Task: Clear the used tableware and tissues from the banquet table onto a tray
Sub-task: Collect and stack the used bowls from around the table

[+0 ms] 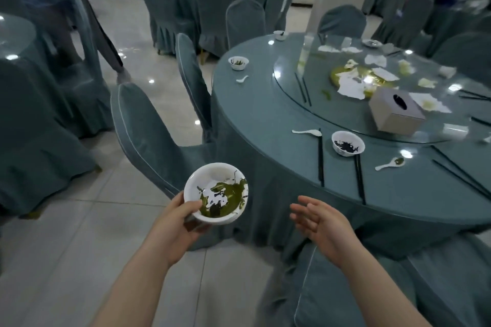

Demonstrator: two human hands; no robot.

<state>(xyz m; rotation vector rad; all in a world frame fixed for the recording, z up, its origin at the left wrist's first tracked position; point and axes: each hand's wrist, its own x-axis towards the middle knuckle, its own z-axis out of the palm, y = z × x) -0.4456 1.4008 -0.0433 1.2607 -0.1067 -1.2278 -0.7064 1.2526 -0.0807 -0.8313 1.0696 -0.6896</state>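
My left hand (175,223) grips a white bowl (216,192) smeared with green and dark leftovers, held in the air left of the round banquet table (265,119). My right hand (321,223) hovers open and empty beside the table's near edge. On the table lie a white bowl with dark scraps (347,143), a small bowl (238,62) at the far left, white spoons (307,132) (389,164) (242,79) and black chopsticks (321,156). Crumpled tissues (350,83) are scattered on the glass turntable (292,87). No tray is in view.
A grey tissue box (396,111) stands on the turntable. Covered chairs (151,135) (194,79) crowd the table's left side, and another chair back (332,295) is under my right arm. A person's legs (106,45) cross the tiled floor at left. Other set tables stand behind.
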